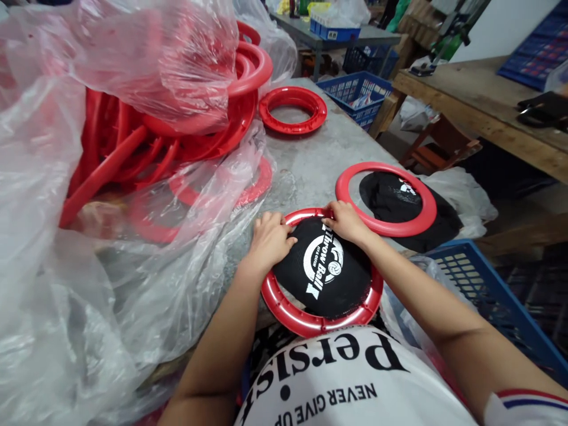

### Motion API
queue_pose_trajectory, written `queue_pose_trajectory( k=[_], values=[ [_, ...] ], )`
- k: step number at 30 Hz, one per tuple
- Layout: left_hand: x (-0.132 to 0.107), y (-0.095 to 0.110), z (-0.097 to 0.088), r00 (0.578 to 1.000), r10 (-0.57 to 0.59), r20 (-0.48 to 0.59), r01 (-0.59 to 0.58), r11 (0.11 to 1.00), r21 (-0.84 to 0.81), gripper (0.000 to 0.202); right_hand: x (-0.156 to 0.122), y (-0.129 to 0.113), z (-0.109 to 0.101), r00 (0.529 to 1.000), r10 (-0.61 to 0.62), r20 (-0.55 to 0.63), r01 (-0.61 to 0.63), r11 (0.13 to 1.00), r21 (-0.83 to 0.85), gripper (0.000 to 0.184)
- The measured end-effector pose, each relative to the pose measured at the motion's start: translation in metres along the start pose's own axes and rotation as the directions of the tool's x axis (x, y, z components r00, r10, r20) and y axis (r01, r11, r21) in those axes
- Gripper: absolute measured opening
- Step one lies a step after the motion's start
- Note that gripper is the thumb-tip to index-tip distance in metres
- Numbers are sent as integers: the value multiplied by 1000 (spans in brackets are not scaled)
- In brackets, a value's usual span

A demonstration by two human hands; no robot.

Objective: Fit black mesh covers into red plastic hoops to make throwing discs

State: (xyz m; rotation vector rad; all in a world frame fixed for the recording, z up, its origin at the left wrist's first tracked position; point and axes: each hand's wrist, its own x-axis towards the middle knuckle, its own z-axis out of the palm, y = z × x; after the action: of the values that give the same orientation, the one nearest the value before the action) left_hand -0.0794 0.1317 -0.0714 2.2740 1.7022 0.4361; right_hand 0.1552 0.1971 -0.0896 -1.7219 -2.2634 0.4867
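Observation:
A red plastic ring [323,324] lies tilted at the table's front edge, against my shirt, its ribbed inner side facing up. Over its opening rests a black fabric disc [339,291] with white "Throw Ball" print. My left hand [270,239] is closed over the ring's upper left rim, its thumb on the fabric's edge. At the top of the rim, the fingers of my right hand [345,222] pinch the fabric edge against the ring. Just beyond my right hand, another red ring [387,226] lies on more black fabric [426,236].
Red rings [164,139] are heaped under a clear plastic bag [57,248] on the left. More red rings [293,126] lie on the grey table [306,157]. A blue crate [483,278] stands at my right, another blue crate [355,89] beyond the table.

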Motion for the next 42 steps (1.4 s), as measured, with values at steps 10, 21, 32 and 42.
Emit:
queue_pose_trajectory(
  k=[10,21,32,42],
  values=[
    [12,6,25,999,-6,-34,3,996,-95,12,-46,0,15,984,-67,-168,56,996,-71,26],
    [22,13,28,999,43,-25,-46,988,-146,8,7,-7,-8,975,-196,100,171,961,219,11],
    [30,10,28,999,21,-36,-26,990,-140,11,17,-6,2,974,-172,147,96,903,419,7],
    [30,14,27,999,-35,-37,27,981,-192,15,16,-3,11,986,-145,82,85,864,497,11]
  ],
)
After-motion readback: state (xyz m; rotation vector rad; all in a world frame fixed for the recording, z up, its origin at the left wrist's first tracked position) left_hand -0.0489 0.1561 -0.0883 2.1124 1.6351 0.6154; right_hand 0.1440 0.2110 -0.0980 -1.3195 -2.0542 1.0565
